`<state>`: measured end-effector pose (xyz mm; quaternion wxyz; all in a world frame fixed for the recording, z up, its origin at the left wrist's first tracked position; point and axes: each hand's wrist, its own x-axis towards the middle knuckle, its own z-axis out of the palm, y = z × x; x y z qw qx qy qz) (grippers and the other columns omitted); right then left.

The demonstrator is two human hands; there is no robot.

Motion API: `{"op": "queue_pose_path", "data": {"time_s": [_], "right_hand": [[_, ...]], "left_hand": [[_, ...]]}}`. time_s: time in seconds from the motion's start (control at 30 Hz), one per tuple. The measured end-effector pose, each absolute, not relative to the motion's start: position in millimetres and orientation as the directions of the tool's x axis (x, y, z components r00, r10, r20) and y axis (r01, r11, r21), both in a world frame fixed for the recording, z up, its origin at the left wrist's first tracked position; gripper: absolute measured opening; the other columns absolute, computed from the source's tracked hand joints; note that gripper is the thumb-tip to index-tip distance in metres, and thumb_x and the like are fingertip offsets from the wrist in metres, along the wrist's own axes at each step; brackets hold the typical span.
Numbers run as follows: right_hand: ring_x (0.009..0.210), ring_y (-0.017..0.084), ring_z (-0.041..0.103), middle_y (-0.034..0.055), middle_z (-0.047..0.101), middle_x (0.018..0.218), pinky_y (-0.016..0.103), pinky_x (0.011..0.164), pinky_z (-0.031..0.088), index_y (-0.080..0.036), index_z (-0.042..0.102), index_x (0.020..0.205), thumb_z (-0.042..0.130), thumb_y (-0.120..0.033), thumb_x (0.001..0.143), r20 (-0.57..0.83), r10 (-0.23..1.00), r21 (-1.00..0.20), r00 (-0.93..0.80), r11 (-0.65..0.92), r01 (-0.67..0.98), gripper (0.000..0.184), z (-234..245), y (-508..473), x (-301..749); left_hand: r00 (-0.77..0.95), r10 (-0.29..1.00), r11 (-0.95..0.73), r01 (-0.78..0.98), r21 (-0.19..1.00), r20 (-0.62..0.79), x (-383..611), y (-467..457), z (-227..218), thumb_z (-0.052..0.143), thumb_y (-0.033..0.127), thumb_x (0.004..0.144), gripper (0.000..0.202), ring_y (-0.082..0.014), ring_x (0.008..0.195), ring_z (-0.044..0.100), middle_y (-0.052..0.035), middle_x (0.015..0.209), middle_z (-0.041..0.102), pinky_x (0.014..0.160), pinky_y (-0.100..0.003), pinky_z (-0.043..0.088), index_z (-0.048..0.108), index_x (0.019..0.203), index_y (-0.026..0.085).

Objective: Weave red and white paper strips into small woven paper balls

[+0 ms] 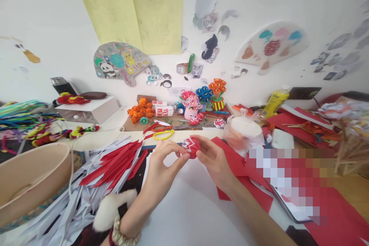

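Observation:
Between both hands, above the white paper (184, 200), is a small folded-paper ball (191, 146) in red and white with a zigzag pattern. My left hand (165, 161) pinches it from the left with thumb and fingertips. My right hand (211, 157) grips its right side, fingers curled round the edge. The fingers hide part of the ball. Left of my hands lie folded red paper strips (115, 161) on top of many white paper strips (69, 200). Two similar red and white balls, one being this patterned ball (219, 122), rest behind on the desk.
Yellow-handled scissors (163, 134) lie just beyond my left hand. A lidded plastic cup (245, 130) in a bag stands behind right. Red paper sheets (245, 184) spread at right, near a partly pixelated phone (294, 203). A beige basin (34, 177) is at left; craft flower pots (190, 105) line the wall.

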<state>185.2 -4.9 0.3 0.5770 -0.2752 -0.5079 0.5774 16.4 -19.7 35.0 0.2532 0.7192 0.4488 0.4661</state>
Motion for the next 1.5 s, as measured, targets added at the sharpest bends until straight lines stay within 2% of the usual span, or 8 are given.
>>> {"op": "queue_pose_path", "data": {"time_s": [0.23, 0.5, 0.63, 0.93, 1.33, 1.5], "right_hand": [[0.103, 0.018, 0.060, 0.0030, 0.066, 0.111, 0.030, 0.089, 0.048, -0.029, 0.063, 0.116, 0.070, -0.038, 0.082, 0.235, 0.948, -0.911, -0.217, 0.137, -0.388, 0.036, -0.4, -5.4, 184.4], [0.105, 0.021, 0.060, 0.0041, 0.065, 0.114, 0.035, 0.090, 0.050, -0.029, 0.064, 0.114, 0.076, -0.033, 0.075, 0.236, 0.957, -0.918, -0.167, 0.164, -0.361, 0.041, -0.1, -3.9, 183.9], [0.109, 0.022, 0.059, 0.0041, 0.065, 0.114, 0.038, 0.096, 0.049, -0.028, 0.064, 0.111, 0.078, -0.031, 0.073, 0.269, 0.952, -0.913, -0.149, 0.203, -0.354, 0.041, 2.1, -4.8, 183.8], [0.110, 0.021, 0.060, 0.0042, 0.065, 0.114, 0.039, 0.098, 0.049, -0.028, 0.063, 0.111, 0.078, -0.027, 0.073, 0.324, 0.928, -0.908, -0.183, 0.250, -0.337, 0.041, 2.6, -7.1, 183.3], [0.110, 0.022, 0.060, 0.0044, 0.065, 0.112, 0.040, 0.099, 0.049, -0.027, 0.063, 0.113, 0.076, -0.029, 0.075, 0.367, 0.910, -0.905, -0.190, 0.302, -0.301, 0.041, 3.4, -6.0, 184.8], [0.110, 0.023, 0.059, 0.0045, 0.065, 0.113, 0.042, 0.100, 0.048, -0.027, 0.063, 0.113, 0.077, -0.029, 0.074, 0.385, 0.905, -0.900, -0.182, 0.324, -0.293, 0.042, 2.8, -5.6, 184.9]], "left_hand": [[0.187, 0.878, -0.473, 0.470, 0.745, 0.440, 16.0, -19.8, 39.8, 0.059, 0.034, 0.088, 0.015, -0.0171, 0.078, 0.053, 0.0013, 0.079, 0.062, 0.082, -0.035, 0.036, 0.060, 0.078, 0.023], [0.213, 0.775, -0.573, 0.634, 0.519, 0.596, 13.7, -19.3, 39.4, 0.059, 0.029, 0.088, 0.011, -0.0188, 0.078, 0.051, -0.0006, 0.081, 0.065, 0.075, -0.035, 0.035, 0.060, 0.079, 0.022], [0.176, 0.755, -0.586, 0.614, 0.529, 0.631, 12.6, -18.2, 39.9, 0.060, 0.031, 0.088, 0.010, -0.0184, 0.080, 0.055, -0.0002, 0.085, 0.067, 0.078, -0.035, 0.036, 0.061, 0.081, 0.023], [0.182, 0.801, -0.563, 0.554, 0.614, 0.570, 14.4, -19.4, 40.3, 0.063, 0.031, 0.086, 0.010, -0.0177, 0.079, 0.052, 0.0003, 0.080, 0.064, 0.078, -0.035, 0.037, 0.062, 0.080, 0.022], [0.192, 0.734, -0.592, 0.651, 0.475, 0.652, 14.9, -21.2, 39.6, 0.064, 0.026, 0.085, 0.005, -0.0181, 0.080, 0.053, 0.0004, 0.083, 0.065, 0.077, -0.034, 0.036, 0.060, 0.083, 0.023], [0.208, 0.738, -0.590, 0.660, 0.465, 0.642, 16.1, -21.7, 40.0, 0.062, 0.028, 0.085, 0.007, -0.0188, 0.079, 0.052, -0.0005, 0.081, 0.065, 0.074, -0.034, 0.035, 0.061, 0.081, 0.023]]}}
